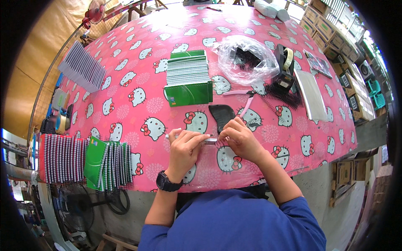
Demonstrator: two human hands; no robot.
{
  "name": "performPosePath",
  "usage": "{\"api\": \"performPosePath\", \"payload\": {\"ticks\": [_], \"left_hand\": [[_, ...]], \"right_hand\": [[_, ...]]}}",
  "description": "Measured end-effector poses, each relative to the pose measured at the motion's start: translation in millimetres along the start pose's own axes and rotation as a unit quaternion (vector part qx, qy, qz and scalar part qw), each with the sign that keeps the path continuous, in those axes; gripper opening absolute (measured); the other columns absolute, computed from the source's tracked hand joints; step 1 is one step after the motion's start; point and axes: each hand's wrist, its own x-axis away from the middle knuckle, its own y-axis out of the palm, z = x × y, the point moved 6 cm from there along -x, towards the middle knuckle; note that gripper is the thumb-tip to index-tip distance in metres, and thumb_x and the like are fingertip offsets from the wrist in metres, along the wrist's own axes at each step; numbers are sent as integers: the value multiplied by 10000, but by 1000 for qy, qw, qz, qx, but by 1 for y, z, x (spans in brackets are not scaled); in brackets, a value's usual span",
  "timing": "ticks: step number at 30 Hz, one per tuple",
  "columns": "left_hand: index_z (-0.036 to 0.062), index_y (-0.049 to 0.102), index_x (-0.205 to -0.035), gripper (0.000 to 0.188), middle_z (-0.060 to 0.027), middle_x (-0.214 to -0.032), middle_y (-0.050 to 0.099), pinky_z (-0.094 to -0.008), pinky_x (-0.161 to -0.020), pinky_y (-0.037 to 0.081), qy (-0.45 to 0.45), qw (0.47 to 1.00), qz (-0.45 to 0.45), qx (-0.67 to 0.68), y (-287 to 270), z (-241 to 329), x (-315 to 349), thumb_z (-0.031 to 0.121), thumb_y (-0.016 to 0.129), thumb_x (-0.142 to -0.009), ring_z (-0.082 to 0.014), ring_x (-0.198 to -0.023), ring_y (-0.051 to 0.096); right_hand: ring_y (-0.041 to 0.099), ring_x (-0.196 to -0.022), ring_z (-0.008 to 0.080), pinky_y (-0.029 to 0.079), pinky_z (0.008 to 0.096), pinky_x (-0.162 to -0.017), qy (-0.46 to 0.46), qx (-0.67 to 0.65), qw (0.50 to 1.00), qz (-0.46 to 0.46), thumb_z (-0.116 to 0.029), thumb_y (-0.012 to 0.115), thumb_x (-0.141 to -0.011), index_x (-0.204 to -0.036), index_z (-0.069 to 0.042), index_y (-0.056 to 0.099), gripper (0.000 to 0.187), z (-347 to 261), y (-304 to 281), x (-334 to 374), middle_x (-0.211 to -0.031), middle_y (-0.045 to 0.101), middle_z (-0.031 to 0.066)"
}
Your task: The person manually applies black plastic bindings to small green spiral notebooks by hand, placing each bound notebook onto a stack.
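Note:
My left hand (184, 144), with a black watch on its wrist, is closed over a thin pad of paper (210, 141) near the table's front edge. Only the pad's narrow light edge shows past my fingers. At the pad's right end my right hand (238, 136) is closed in a pinch on a dark wire-like coil (219, 142), mostly hidden by the fingers. Just beyond the hands lies a curved black plastic piece (222, 117). Pink-handled cutters (248, 103) lie open beside it.
Green-covered pads (189, 95) are stacked ahead. Coil-bound green notebooks (95, 161) and a red-edged stack (63, 159) stand at left; another stack (83, 69) is farther back. Loose black coils (289, 97), a plastic bag (228, 50) and a tape dispenser (286, 77) are at right.

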Motion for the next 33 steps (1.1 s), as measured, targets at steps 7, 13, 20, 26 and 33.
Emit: {"api": "performPosePath", "payload": {"ticks": [7, 13, 20, 26, 33], "left_hand": [[141, 707, -921, 180, 11, -829, 664, -363, -874, 326, -11, 1000, -7, 8, 0, -1, 1, 45, 666, -775, -152, -787, 598], [157, 695, -943, 201, 10, -845, 660, -385, -915, 308, -15, 1000, -6, 2, 2, -2, 1, 59, 643, -775, -149, -804, 604], [149, 695, -912, 150, 9, -824, 656, -409, -953, 290, -54, 998, 0, -13, 2, 2, -4, 115, 686, -766, -156, -803, 603], [139, 693, -890, 146, 4, -832, 653, -433, -976, 274, -68, 997, -9, -22, 4, -1, -4, 169, 723, -749, -165, -803, 601], [150, 646, -969, 231, -5, -941, 627, -386, -851, 328, -18, 1000, -15, 1, 10, 17, -6, 237, 702, -762, -176, -892, 571]], "right_hand": [[502, -826, 269, 457, 379, -723, 19, 36, 996, 75, 72, 592, -698, -849, -82, 605, 216, 3, -7, 0, -834, 514, 73], [530, -839, 278, 467, 381, -724, -15, 2, 1000, 1, 47, 615, -720, -891, -74, 619, 210, 0, -8, -4, -852, 534, 79], [569, -834, 278, 478, 364, -743, 15, -40, 998, -54, 24, 632, -755, -996, -49, 632, 252, -2, -6, -1, -885, 577, 91], [593, -809, 281, 485, 367, -709, 39, -48, 997, -50, -37, 637, -804, -1015, -37, 622, 211, 5, -3, 2, -896, 577, 118], [580, -741, 251, 457, 335, -664, 82, -56, 991, -87, -107, 641, -839, -1125, -29, 544, 312, -5, -7, -5, -787, 565, 106]]}}
